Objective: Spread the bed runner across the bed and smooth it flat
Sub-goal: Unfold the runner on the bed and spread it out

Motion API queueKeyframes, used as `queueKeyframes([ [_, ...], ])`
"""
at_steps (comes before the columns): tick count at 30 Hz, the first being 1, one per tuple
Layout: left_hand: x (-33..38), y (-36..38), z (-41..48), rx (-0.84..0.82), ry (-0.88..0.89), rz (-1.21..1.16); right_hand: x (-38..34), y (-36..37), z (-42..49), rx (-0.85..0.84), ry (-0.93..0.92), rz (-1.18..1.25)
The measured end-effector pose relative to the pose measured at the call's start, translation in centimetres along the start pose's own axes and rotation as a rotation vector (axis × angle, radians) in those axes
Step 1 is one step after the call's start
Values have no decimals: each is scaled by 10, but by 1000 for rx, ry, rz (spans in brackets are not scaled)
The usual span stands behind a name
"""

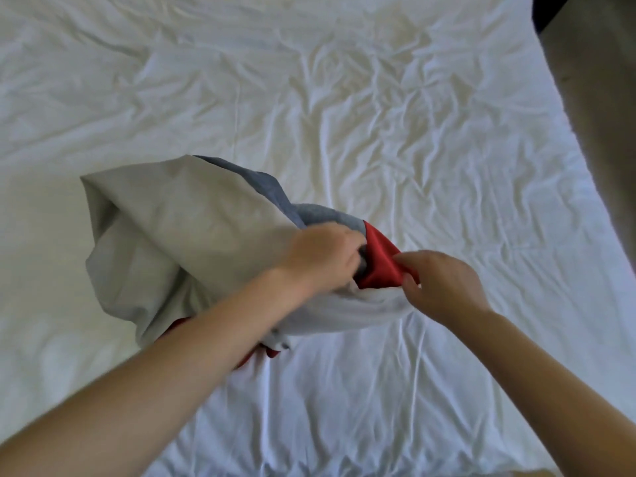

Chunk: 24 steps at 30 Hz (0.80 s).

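Red satin shows at the one corner of the runner (pixel 179 242) that you have found so far; the rest is a bunched heap of pale grey backing, with a blue-grey band along its far edge. The runner lies on the white sheet (pixel 413 149) of the bed, nearer your edge than the far one and a little left of the bed's middle.

Your left hand (pixel 320 256) is closed into the heap, fingers curled around a fold of the grey cloth right beside the red corner. Your right hand (pixel 444 284) pinches the red corner between thumb and fingertips. The two hands are close together, almost touching, with the red fabric stretched between them.

By my reading you are at the very start: hunting for an edge to open the bundle. Nothing is spread yet. The next move likely calls for keeping both holds and drawing the hands apart along the edge, so the heap unrolls across the bed rather than dragging as one lump.

Around the runner, the sheet is heavily creased, especially beyond the heap, and those ridges may show through until smoothed. Right of the bed, a strip of brown floor (pixel 602 115) is visible. No other object lies on the bed.
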<state>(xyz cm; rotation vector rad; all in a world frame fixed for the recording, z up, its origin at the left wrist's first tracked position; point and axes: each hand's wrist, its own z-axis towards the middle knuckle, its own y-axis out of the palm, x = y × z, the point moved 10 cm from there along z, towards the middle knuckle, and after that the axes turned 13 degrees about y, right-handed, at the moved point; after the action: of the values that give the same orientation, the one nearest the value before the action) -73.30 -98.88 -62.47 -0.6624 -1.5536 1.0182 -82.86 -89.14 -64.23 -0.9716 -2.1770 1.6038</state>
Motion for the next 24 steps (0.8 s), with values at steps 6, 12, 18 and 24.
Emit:
queueKeyframes([
  [6,-116,-76,-26,-89,-74,168,-98,-25,19,3,-50,160],
  [12,-193,-68,-77,-309,-152,167,-215,9,34,-75,-24,219],
  [18,-194,-74,-92,-147,-94,229,-243,28,27,59,52,91],
  [24,-180,-106,-126,-79,69,186,-258,9,-1,122,36,59],
])
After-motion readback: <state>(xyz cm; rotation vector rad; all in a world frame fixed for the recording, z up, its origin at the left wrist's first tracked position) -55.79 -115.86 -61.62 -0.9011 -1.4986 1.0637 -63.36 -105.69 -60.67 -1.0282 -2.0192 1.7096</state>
